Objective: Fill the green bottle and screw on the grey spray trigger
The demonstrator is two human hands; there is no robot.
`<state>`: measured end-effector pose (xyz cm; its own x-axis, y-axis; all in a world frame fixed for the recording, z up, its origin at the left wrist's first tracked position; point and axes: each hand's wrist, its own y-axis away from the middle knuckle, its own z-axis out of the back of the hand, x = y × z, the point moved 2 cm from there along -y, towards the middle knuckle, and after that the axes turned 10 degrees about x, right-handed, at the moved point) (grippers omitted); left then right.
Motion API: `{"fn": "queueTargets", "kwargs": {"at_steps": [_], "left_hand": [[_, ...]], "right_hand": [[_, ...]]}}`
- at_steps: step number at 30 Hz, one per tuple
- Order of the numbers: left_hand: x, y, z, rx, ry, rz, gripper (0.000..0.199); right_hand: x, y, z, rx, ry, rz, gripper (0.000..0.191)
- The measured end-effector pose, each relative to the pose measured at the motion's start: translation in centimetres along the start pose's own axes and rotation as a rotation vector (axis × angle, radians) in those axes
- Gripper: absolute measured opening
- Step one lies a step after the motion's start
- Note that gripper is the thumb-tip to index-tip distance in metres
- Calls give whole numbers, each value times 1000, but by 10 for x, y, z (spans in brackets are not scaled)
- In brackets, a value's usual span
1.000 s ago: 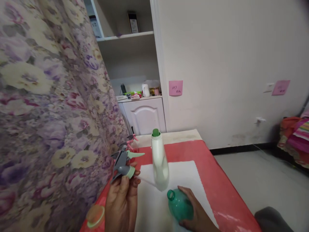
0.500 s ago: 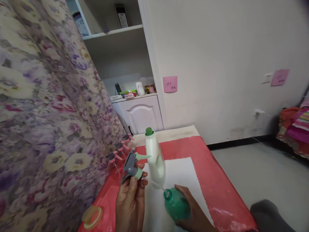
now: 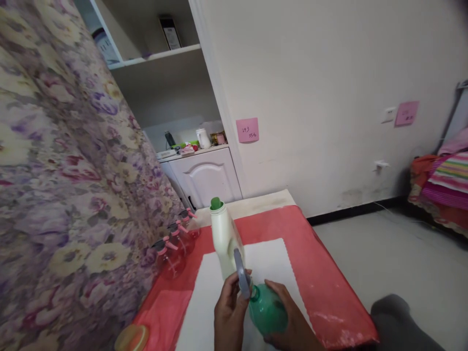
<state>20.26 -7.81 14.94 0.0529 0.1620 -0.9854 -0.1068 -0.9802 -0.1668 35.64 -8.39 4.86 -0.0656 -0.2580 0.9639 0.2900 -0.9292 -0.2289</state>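
My left hand (image 3: 232, 307) has its fingers wrapped round a grey spray head (image 3: 242, 274), which sits at the neck of a green round bottle (image 3: 268, 309). Whether the head is threaded on cannot be made out. The green bottle is tilted to the left, and my right hand (image 3: 292, 317) grips its right side. Just behind my left hand a pale green jug (image 3: 224, 236) stands upright on a white sheet (image 3: 270, 261), with a green cap (image 3: 215, 202) at its mouth.
Several clear spray bottles (image 3: 171, 261) with pink triggers stand at the table's left edge, beside a floral curtain (image 3: 84, 185). A round yellowish lid or bowl (image 3: 132, 337) lies front left on the red tablecloth (image 3: 321, 282). A cabinet (image 3: 206, 178) stands behind.
My left hand has moved right with the spray head, bringing it to the bottle neck; its tube no longer shows. The camera view has shifted slightly. My right hand still holds the bottle.
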Motion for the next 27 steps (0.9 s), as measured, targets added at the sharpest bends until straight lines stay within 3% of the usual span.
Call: {"fn": "queueTargets", "kwargs": {"at_steps": [10, 17, 22, 27], "left_hand": [[10, -2, -13, 29, 26, 71, 36], [16, -2, -13, -10, 100, 95, 40], [18, -2, -14, -42, 97, 109, 38], [17, -2, -17, -75, 122, 127, 36]], "right_hand": [[5, 1, -2, -31, -22, -2, 92], [-8, 3, -8, -57, -30, -43, 97], [-19, 8, -12, -100, -42, -47, 90], [-25, 11, -18, -145, -26, 18, 87]]}}
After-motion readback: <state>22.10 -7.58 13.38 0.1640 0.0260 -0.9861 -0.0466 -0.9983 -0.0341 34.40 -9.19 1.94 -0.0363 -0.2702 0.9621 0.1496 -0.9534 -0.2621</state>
